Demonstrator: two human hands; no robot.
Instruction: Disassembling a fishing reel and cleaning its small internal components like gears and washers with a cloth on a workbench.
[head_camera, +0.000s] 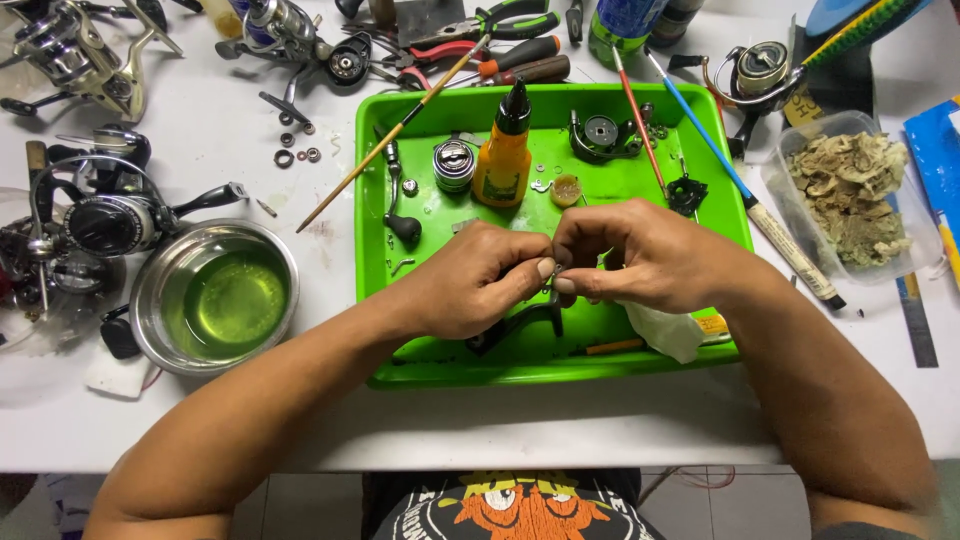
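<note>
We hold our left hand (480, 285) and right hand (630, 258) close together over the middle of the green tray (560, 365), fingertips meeting around a small dark metal part (548, 283) that both hands pinch between thumb and fingers; most of it is hidden, so we cannot tell its exact shape. A black crank handle (515, 325) lies on the tray just below our left hand, and a white cloth (665, 332) sits under our right wrist. Farther back on the tray stand an orange oil bottle (503, 160) with a black tip and a small round tin (453, 165) to its left. Left of the tray, a steel bowl (215, 297) holds greenish liquid. On the right, a clear tub (850, 195) holds crumpled beige scraps, and fishing reels (100, 215) lie at the far left
</note>
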